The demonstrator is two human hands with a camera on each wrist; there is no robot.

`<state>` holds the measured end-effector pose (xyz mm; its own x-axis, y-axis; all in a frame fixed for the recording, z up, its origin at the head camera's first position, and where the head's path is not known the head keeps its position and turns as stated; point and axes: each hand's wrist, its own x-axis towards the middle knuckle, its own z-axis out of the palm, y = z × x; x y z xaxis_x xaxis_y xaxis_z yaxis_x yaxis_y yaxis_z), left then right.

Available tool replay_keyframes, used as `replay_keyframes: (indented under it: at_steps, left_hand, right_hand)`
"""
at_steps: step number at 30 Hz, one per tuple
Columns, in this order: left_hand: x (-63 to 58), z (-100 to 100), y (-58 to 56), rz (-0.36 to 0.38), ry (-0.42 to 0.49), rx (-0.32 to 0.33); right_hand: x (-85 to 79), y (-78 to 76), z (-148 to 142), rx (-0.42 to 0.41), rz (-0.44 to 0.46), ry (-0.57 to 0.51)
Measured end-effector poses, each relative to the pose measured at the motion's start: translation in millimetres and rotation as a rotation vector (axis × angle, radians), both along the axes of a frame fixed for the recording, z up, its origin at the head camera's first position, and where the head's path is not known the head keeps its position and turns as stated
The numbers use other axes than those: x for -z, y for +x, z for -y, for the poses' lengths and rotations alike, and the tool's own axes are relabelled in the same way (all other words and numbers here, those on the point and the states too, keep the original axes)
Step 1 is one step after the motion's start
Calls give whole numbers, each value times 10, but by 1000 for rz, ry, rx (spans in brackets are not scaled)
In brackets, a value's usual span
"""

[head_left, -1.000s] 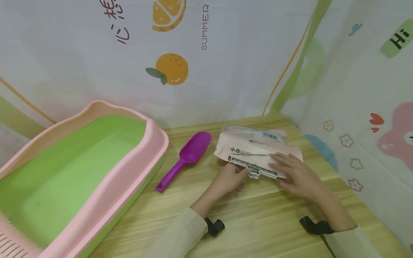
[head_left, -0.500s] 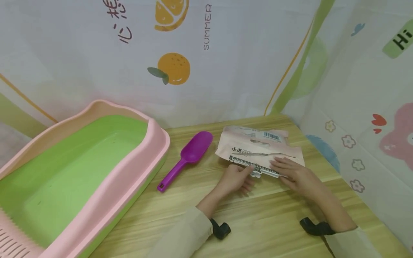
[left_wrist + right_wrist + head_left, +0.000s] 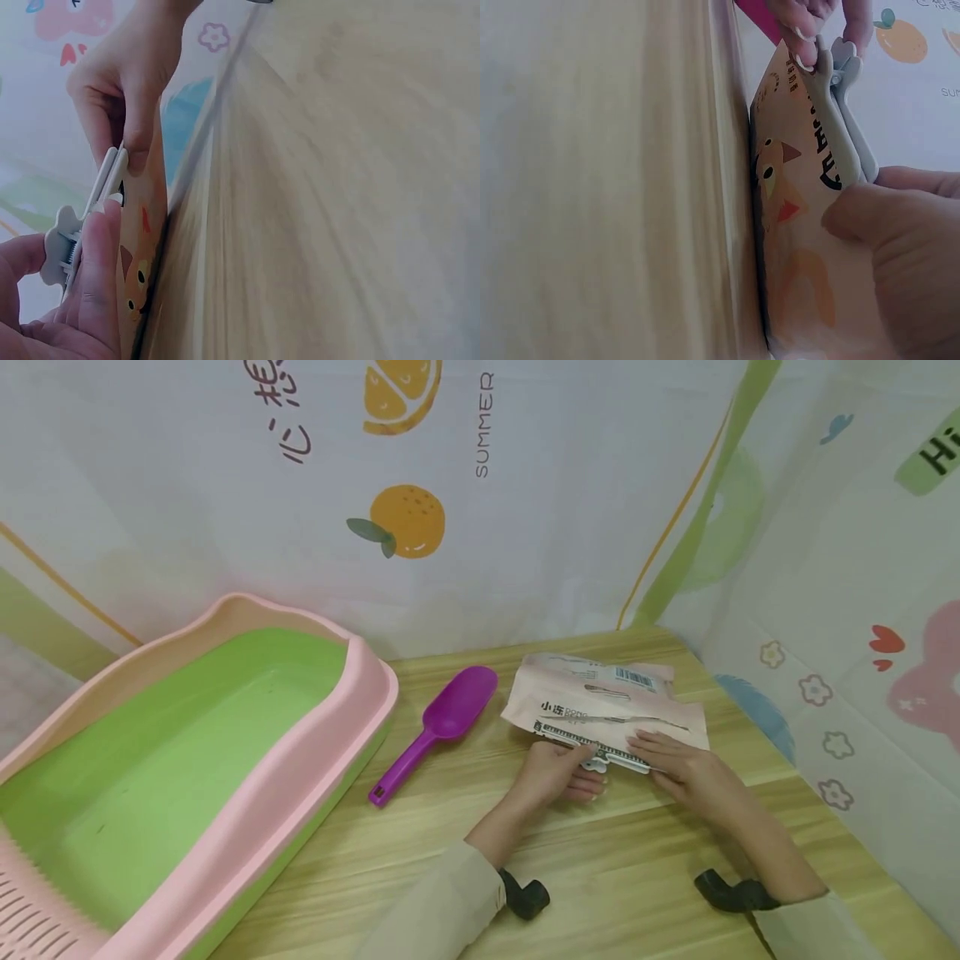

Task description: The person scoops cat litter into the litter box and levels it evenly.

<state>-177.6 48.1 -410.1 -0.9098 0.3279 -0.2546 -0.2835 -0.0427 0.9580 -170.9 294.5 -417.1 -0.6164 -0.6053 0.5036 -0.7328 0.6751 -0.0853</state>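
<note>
Pink cat-printed bag [image 3: 603, 703]: one front panel, lying at the right on the wood-grain table [image 3: 637, 843], near edge toward the person; whether the barcoded part behind it is a fold or a second bag is hard to tell.
Sealing clip [image 3: 838, 124]: one, pale, with a spring, along the bag's near edge; partly covered by both hands.
Left hand [image 3: 551, 772]: thumb and fingers pinch the clip's handle tabs; some fingers are hidden behind them in the right wrist view.
Right hand [image 3: 693, 772]: thumb and fingers pinch the bag's edge at the clip's right end; the fingers lie close together on top.
Purple scoop [image 3: 435, 731]: one, left of the bag, handle toward the near left.
Litter box [image 3: 277, 777]: one, pink over green, at the left; cut off by the left and near borders.
Black wrist mounts [image 3: 528, 900]: two, one per wrist.
</note>
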Motion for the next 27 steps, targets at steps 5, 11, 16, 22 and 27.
replay_keyframes:
  at_steps: [5,11,16,22,27]
  left_hand:
    - [19,-16,-25,60,48,-24]
    - [26,-17,-50,118,86,-47]
    - [23,-23,-54,141,111,-54]
    - [10,-29,-45,152,120,-67]
    - [19,-30,-47,165,125,-70]
  right_hand:
    - [-14,8,17,33,16,-11]
    - [-19,3,36,56,-17,-20]
    - [5,1,13,45,-26,-32]
    - [38,-14,5,22,-31,-63]
    - [61,-12,5,24,-30,-73]
